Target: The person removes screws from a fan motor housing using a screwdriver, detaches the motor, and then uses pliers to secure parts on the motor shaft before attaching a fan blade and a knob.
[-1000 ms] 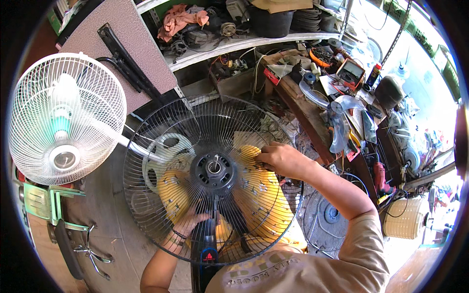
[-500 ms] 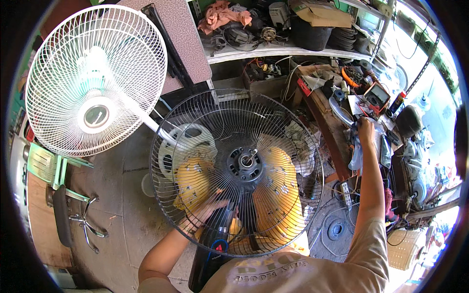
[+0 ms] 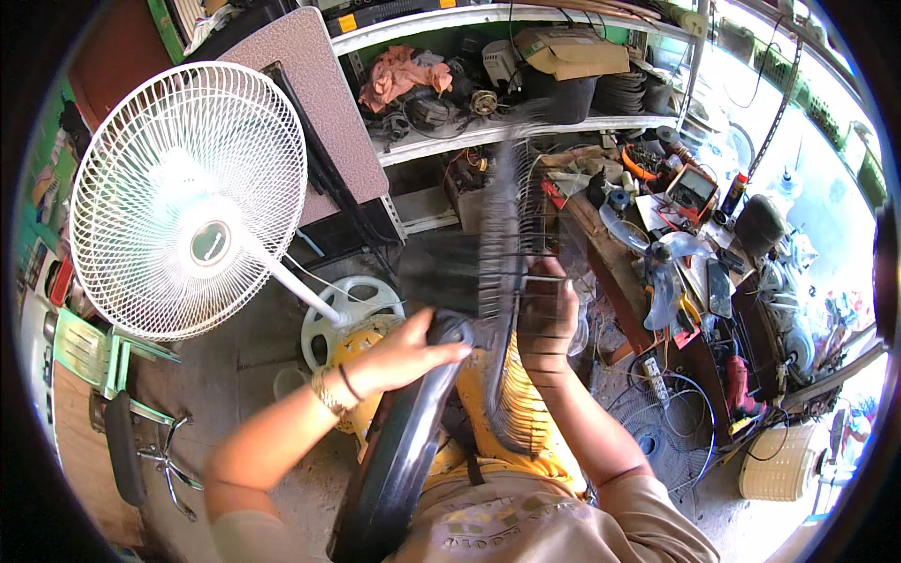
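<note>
A black stand fan leans between my knees, its wire guard point(image 3: 504, 235) turned edge-on and smeared by motion. The dark motor housing point(image 3: 441, 272) sticks out to the left of that guard. My left hand point(image 3: 399, 358) is closed round the top of the glossy black fan stand point(image 3: 389, 460), just below the motor. On the guard's other side, my right hand point(image 3: 549, 324) is at its middle, beside the thin metal shaft point(image 3: 544, 278). Its fingers are curled in, partly behind the wires; what they hold is hidden.
A white stand fan point(image 3: 188, 202) stands at left, its round base point(image 3: 324, 314) near my knee. At right, a cluttered workbench point(image 3: 610, 263) bears tools and a meter point(image 3: 696, 192). Another wire guard point(image 3: 648, 436) lies on the floor below it. Shelves point(image 3: 432, 145) line the back.
The black fan's head has swung from facing up to edge-on. My right hand has come from the workbench to the guard's middle. My left hand has moved up to the stand's top.
</note>
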Motion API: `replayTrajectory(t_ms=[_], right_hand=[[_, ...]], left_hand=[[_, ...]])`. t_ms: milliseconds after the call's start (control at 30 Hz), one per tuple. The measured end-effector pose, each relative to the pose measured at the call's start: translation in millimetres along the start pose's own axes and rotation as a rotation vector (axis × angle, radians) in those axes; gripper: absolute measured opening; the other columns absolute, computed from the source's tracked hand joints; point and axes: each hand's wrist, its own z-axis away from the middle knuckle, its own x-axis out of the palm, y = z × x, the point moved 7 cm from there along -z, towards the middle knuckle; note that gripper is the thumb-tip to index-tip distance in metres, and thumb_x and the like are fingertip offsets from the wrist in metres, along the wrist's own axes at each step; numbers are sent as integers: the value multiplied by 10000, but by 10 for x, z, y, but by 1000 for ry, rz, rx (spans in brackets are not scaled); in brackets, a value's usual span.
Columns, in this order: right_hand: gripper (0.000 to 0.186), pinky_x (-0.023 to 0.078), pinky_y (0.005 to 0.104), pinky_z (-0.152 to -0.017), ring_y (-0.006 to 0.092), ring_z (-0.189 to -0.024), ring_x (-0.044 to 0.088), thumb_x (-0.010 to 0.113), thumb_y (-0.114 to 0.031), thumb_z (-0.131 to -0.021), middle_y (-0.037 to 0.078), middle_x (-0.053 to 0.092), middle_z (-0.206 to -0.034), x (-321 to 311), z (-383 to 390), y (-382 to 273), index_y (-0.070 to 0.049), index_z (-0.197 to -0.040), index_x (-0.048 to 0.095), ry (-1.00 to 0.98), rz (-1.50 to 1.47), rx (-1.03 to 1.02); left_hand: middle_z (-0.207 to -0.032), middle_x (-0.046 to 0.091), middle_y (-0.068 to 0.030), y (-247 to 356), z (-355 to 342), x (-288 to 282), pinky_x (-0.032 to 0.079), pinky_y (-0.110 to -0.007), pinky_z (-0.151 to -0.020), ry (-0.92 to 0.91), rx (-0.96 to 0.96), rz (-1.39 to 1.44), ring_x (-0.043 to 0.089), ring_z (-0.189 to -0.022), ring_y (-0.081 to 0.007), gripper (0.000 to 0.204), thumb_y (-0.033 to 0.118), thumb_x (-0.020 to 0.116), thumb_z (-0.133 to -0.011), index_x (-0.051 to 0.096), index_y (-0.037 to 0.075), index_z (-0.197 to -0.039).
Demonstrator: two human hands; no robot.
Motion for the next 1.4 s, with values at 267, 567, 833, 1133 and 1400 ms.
replayTrajectory(t_ms=[267, 567, 833, 1133, 1400], right_hand=[[491, 336, 455, -1063, 242, -1151, 528, 534, -415, -892, 93, 600, -1181, 43, 36, -620, -113, -1278, 534, 432, -267, 60], [520, 329, 447, -1076, 263, -1177, 512, 540, -322, -856, 124, 578, -1200, -27, 297, -1139, -57, -1303, 505, 364, -265, -129], [649, 287, 450, -1123, 346, -1306, 398, 529, -242, -756, 205, 465, -1343, 242, 614, -854, 20, -1345, 455, 141, -590, 173], [646, 257, 509, -1142, 420, -1373, 291, 488, -219, -775, 269, 325, -1463, -74, 823, -819, 55, -1352, 396, 45, -566, 370], [757, 246, 506, -1130, 383, -1389, 271, 407, -618, -912, 246, 272, -1497, 5, 775, -619, -70, -1427, 327, -11, -437, 428]], left_hand=[[-868, 633, -287, 1315, -44, 651, 526, -450, -763, -188, 19, -850, 654, -875, -407, 601, 405, 654, -833, 441, -128, -1013], [-1113, 599, -268, 1082, -28, 635, 474, -395, -881, -168, 168, -446, 604, -1040, -357, 644, 426, 703, -805, 483, -78, -1139], [-1397, 412, -153, -567, 561, 177, 355, -310, -1067, 93, -194, 267, 445, -1262, -197, 767, 218, 642, -893, 202, -24, -1472], [-1219, 582, -134, -1768, 765, 718, 453, -293, -965, -49, -253, 449, 620, -1023, -203, 578, 234, 548, -961, 311, -5, -1431], [-1195, 602, -156, -1231, 687, 83, 464, -356, -967, -240, 272, -476, 562, -1143, -266, 319, 81, 559, -911, 563, 16, -1224]])
